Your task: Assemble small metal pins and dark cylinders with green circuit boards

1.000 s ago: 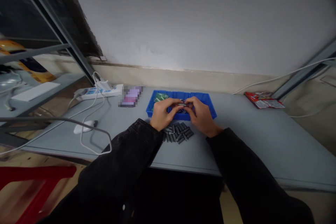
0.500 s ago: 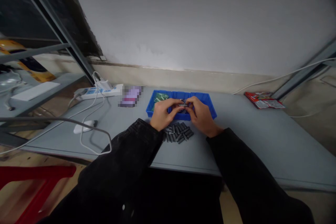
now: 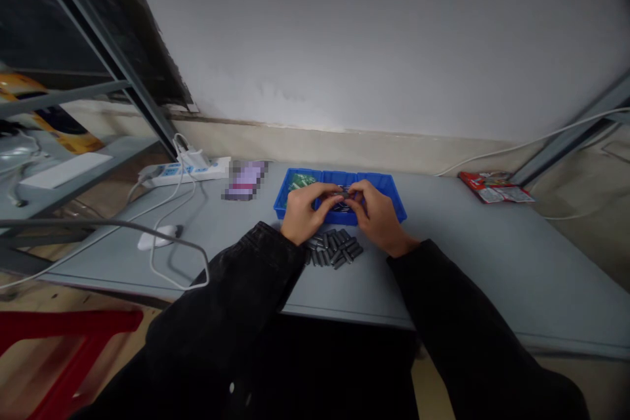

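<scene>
My left hand (image 3: 306, 210) and my right hand (image 3: 377, 213) meet fingertip to fingertip above the middle of a blue divided tray (image 3: 399, 202). Both pinch a small dark cylindrical piece (image 3: 344, 195), largely covered by the fingers. Green pieces (image 3: 301, 180) lie in the tray's left compartment, while thin shiny metal parts (image 3: 340, 207) show in the middle one beneath my fingers. Just in front of the tray, a pile of small dark grey cylinders (image 3: 335, 248) lies on the table, partly hidden by my left wrist.
On the grey table (image 3: 472, 262), a blurred purple item (image 3: 246, 181) and a white power strip (image 3: 197, 172) with cables lie left of the tray. A white plug-like object (image 3: 158, 237) is nearer. A red packet (image 3: 495, 188) lies far right; a red stool (image 3: 69, 325) stands lower left.
My fingertips have shifted slightly around the small piece, and the left thumb has moved up. The tray and the pile of cylinders stay in place.
</scene>
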`<state>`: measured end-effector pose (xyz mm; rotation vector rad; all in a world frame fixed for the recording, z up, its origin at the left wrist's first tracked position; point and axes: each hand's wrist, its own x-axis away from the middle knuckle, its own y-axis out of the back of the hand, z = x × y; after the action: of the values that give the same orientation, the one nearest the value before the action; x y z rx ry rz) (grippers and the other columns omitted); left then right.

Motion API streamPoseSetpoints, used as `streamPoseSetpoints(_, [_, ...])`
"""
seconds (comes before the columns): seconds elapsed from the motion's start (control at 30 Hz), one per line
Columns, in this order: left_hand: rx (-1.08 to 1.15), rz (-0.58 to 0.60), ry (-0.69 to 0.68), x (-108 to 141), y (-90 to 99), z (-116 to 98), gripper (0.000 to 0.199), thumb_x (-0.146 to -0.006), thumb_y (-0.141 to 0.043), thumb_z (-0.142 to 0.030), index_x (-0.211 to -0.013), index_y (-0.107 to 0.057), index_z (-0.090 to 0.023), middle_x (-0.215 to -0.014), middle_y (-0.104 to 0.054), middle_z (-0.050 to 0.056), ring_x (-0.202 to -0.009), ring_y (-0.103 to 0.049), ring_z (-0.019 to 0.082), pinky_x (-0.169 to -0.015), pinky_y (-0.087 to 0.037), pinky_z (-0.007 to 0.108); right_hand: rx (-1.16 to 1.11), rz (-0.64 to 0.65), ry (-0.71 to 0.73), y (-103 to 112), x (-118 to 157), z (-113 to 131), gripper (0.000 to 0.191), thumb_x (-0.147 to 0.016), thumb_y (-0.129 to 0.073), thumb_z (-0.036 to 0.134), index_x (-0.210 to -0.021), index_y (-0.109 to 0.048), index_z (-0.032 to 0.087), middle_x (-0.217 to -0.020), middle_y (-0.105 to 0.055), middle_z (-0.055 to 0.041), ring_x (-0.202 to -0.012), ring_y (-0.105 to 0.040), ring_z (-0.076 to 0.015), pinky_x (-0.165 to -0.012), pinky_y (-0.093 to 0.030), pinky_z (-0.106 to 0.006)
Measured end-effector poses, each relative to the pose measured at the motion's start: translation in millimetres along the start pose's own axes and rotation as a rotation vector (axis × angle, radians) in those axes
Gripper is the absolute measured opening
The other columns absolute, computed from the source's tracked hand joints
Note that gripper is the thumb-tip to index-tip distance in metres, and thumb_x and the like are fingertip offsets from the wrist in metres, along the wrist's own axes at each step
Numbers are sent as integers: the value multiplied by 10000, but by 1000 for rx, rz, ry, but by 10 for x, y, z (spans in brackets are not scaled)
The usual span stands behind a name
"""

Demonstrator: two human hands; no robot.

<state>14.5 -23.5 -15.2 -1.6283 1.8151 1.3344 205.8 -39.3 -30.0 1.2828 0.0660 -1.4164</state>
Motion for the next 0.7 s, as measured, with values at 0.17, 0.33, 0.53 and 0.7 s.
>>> streamPoseSetpoints(0.17, [11,17,-10,1,2,-6,135,-910,-678,-246,-1005,-716,-157,-933,-754,47,-778,-699,118,-754,-563,245,12,5,21,-2,-5,-19,120,-1019,-439,293,-1039,-543,237,-977,-647,-48,-866,-632,-197,-745,-488,-316])
streamPoseSetpoints(0.33, [-5,6,-11,4,-2,-4,148,-911,-677,-266,-999,-719,-155,-918,-755,50,-765,-699,125,-763,-565,259,-1,18,66,16,-25,9,162,-1032,-407,295,-1032,-560,239,-990,-637,-54,-935,-621,-203,-790,-494,-322])
streamPoseSetpoints(0.53, [-12,-7,12,10,-3,2,137,-919,-667,-262,-998,-721,-163,-918,-754,44,-786,-698,125,-773,-564,261,-5,11,-6,14,-7,29,179,-988,-520,315,-1145,-532,230,-977,-653,-44,-824,-629,-187,-755,-501,-322])
streamPoseSetpoints(0.7, [19,25,-11,3,3,-3,140,-914,-671,-256,-1008,-719,-163,-950,-754,48,-781,-698,119,-764,-567,258,6,12,-11,-3,0,-5,92,-1002,-464,273,-1030,-541,230,-963,-653,-42,-819,-629,-186,-728,-488,-314])
